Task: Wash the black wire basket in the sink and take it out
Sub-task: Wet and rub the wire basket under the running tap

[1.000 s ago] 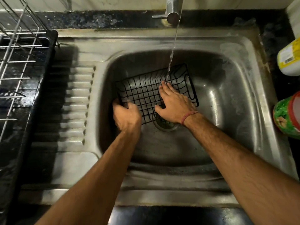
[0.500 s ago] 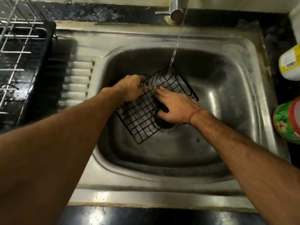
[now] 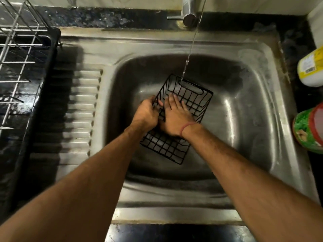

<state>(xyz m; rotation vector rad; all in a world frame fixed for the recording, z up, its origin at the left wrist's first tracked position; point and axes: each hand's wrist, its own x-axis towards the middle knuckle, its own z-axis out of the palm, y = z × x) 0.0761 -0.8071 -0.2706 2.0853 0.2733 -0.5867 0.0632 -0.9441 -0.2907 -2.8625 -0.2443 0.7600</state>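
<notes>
Black wire basket (image 3: 176, 119) in sink (image 3: 253, 119) basin, both hands on it, tap running.

Near edge of basket w/ grid mesh sits low in basin toward the person; basket lies at a slant, far end up-right. Left hand (image 3: 146, 113) curls fingers round the basket's left rim wire, gripping it. Right hand (image 3: 176, 119) lies flat inside the basket, fingers straight & spread, palm pressing on the mesh, not curled round any wire; red thread at wrist. Further back, thin water stream (image 3: 189, 53) from faucet (image 3: 188, 11) lands on basket's far end by its slot handle.
</notes>
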